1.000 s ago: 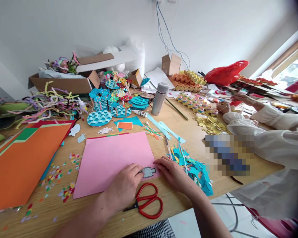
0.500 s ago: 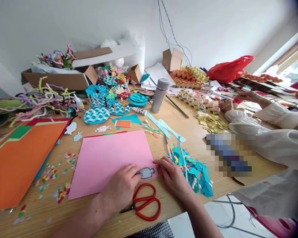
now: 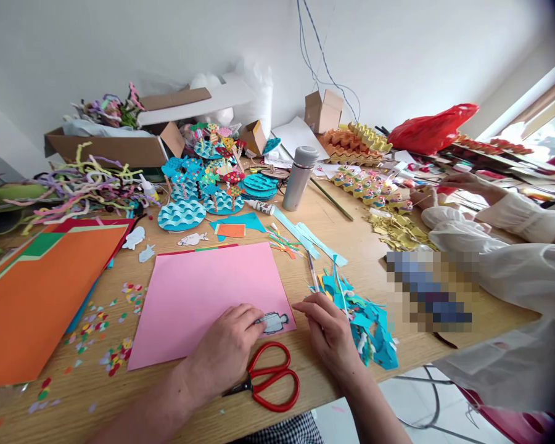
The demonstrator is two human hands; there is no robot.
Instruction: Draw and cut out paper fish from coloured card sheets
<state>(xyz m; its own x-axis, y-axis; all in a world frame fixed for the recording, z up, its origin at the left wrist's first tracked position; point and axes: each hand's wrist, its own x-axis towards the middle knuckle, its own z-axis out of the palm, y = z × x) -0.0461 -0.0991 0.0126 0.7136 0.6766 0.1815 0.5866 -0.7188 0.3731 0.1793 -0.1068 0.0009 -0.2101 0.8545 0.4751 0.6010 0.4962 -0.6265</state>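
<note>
At the five o'clock corner of the pink paper [image 3: 203, 277], the small grey figure [image 3: 274, 322] is being covered at its nine o'clock end by the close-set fingers of the left hand [image 3: 229, 339], presumably to steady it, though whether anything is being pinched cannot be told. The right hand [image 3: 330, 333] is being held by the three o'clock edge, fingers bunched, its grip unclear, while red scissors [image 3: 284, 371] are being rested at six o'clock from the figure, seemingly for easy reach.

The pink sheet [image 3: 208, 280] lies flat beneath the left fingers [image 3: 246, 316]. Between these and the right fingers [image 3: 315, 307], a grey, dark-outlined shape [image 3: 275, 322] lies on it.
</note>
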